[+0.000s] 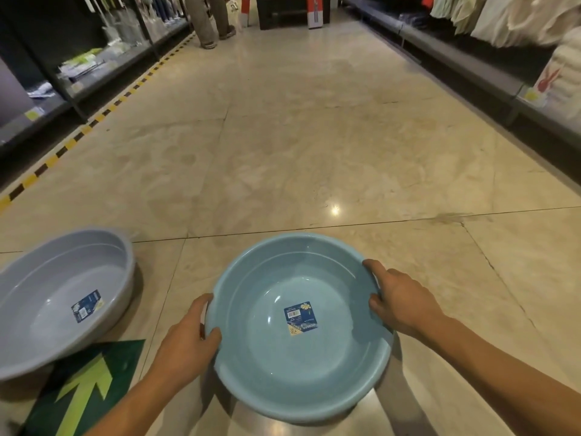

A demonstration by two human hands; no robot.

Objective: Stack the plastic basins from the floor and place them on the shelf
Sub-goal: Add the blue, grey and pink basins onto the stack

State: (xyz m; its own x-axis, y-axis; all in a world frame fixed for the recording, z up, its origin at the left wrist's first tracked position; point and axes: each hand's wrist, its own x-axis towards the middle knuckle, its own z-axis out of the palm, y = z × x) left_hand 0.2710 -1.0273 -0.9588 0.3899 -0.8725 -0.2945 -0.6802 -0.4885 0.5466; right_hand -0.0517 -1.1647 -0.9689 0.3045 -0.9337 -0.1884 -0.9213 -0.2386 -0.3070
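A light blue plastic basin (283,366) with a blue label inside is in front of me, low over the tiled floor. My left hand (188,338) grips its left rim, thumb over the edge. My right hand (399,297) grips its right rim, thumb and forefinger curled over the edge. A larger grey basin (47,309) with a similar label sits on the floor to the left, apart from the blue one.
A green floor sticker with a yellow arrow (85,391) lies at bottom left. Store shelves (78,67) line the left behind yellow-black floor tape; shelves with clothes (503,42) line the right. A person's legs (213,23) stand far down the aisle.
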